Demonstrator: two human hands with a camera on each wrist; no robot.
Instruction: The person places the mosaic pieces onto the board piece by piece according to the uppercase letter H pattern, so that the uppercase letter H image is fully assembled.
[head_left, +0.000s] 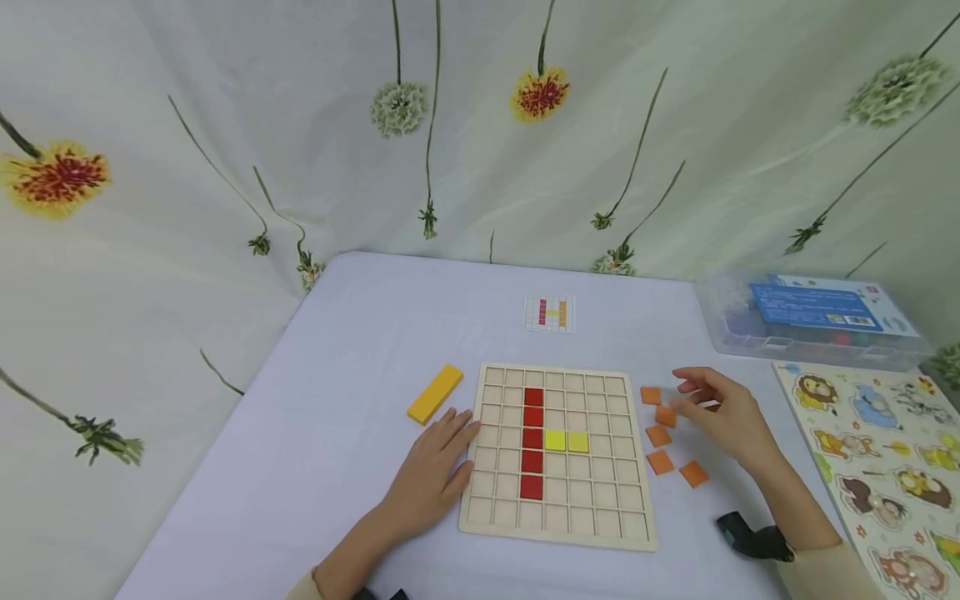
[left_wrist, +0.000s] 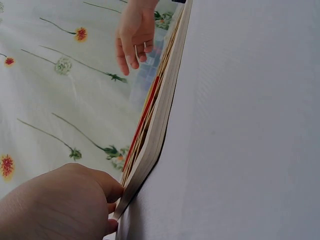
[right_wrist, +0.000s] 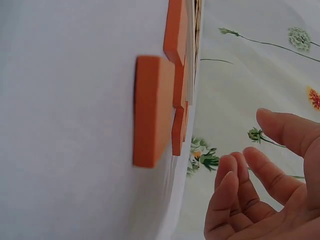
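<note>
A square wooden grid board (head_left: 555,533) lies on the table with a column of several red tiles (head_left: 532,437) and two yellow tiles (head_left: 566,441) set in its cells. My left hand (head_left: 431,475) rests along the board's left edge, fingers extended and thumb at the rim. Right of the board lie several loose orange square tiles (head_left: 660,462), thick and flat in the right wrist view (right_wrist: 147,110). Over the far ones hovers my right hand (head_left: 723,412), fingers loosely bent and thumb apart. Nothing shows between its fingers (right_wrist: 270,172) in the right wrist view.
A yellow-orange bar (head_left: 435,394) lies left of the board. Behind it is a small pattern card (head_left: 550,314) with red, yellow and orange squares. At the right stand a clear plastic box (head_left: 817,337) and an animal picture board (head_left: 870,450). Flowered cloth (head_left: 480,167) hangs behind.
</note>
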